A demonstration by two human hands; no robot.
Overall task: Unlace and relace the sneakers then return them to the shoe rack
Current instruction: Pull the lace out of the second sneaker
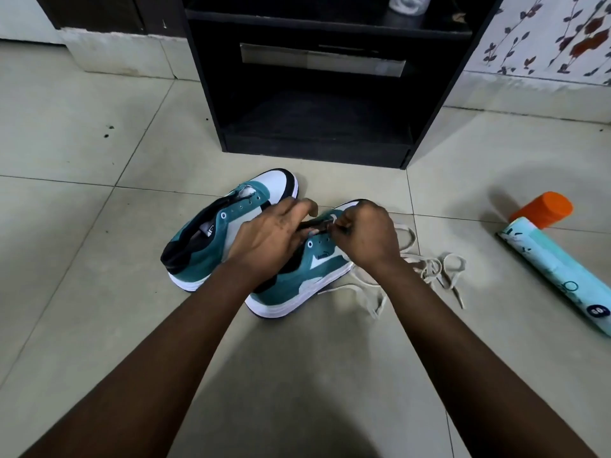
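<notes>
Two teal, white and black sneakers stand side by side on the tiled floor. The left sneaker (pixel 211 239) has bare eyelets and no lace. Over the tongue of the right sneaker (pixel 307 279) both hands work. My left hand (pixel 267 239) holds the shoe's upper near the eyelets with curled fingers. My right hand (pixel 363 236) pinches a white lace at an eyelet. The loose white laces (pixel 436 269) lie tangled on the floor to the right of that shoe.
A black shoe rack (pixel 317 94) stands just behind the sneakers, its lower shelf open. A light-blue tube with an orange cap (pixel 558 259) lies on the floor at the right. A floral wall runs behind it.
</notes>
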